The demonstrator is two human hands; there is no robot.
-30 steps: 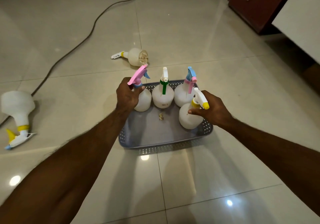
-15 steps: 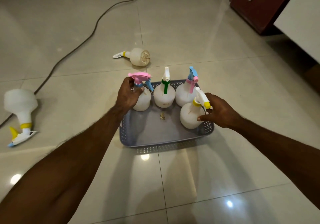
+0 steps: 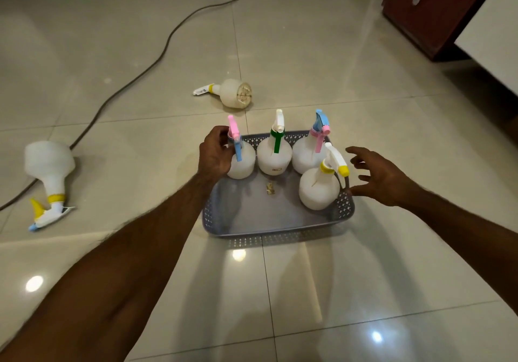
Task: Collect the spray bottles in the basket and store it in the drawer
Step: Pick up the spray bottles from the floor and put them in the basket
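A person's left hand [image 3: 215,154] is wrapped round the neck of a white plastic spray bottle with a pink trigger head [image 3: 239,157], standing upright at the far left corner of a grey perforated plastic basket [image 3: 277,231] on the glossy tiled floor [image 3: 364,291]. The right hand [image 3: 378,178] hangs open, fingers spread, just beside the basket's right rim and holding nothing; nearest it stands a white bottle with a white-and-yellow trigger [image 3: 322,185]. Along the far wall stand two more, a white bottle with a green collar [image 3: 274,157] and a white bottle with a blue-and-pink trigger [image 3: 307,154]. Two remain outside: a white bottle with a yellow collar lying on its side [image 3: 229,96] beyond the basket, and a larger white bottle tipped over at far left [image 3: 49,171] near a dark cable [image 3: 145,67]. The bottles look like light, rigid and smooth plastic, probably empty, so they are best taken by the narrow neck under the trigger. The basket looks thin-walled and may flex; lifting by both short rims would seem safest. A dark red wooden cabinet [image 3: 437,11] stands at upper right.
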